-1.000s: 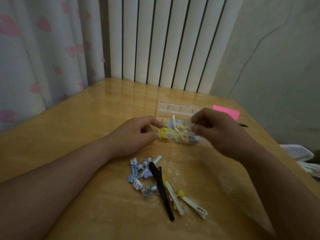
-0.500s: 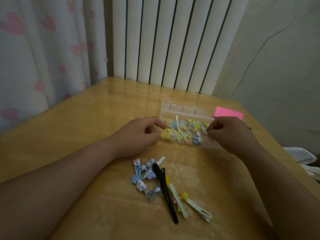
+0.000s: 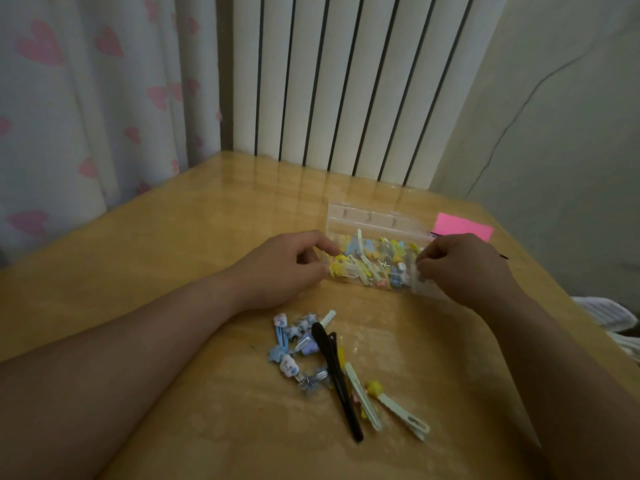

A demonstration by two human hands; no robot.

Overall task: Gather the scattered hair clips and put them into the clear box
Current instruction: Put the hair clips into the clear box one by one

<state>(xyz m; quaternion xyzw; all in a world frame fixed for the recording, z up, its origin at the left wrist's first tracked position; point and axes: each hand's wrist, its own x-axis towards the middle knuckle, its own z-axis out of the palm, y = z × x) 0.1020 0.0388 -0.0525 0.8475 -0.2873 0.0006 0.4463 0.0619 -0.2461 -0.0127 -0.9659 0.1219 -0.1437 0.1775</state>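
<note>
One clear box (image 3: 374, 216), lengthwise left-right — left hand (image 3: 284, 268), right hand (image 3: 465, 268) at ends.

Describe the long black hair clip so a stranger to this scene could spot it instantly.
On the wooden table, find the loose pile of clips nearer the camera than the clear box. The black clip runs through its middle. It is the only dark one, longer than its pale neighbours.

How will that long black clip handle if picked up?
The black clip looks stiff and thin, so probably light. Its glossy surface may slip in a pinch. It lies against other clips, so pushing it would likely drag them along.
</note>
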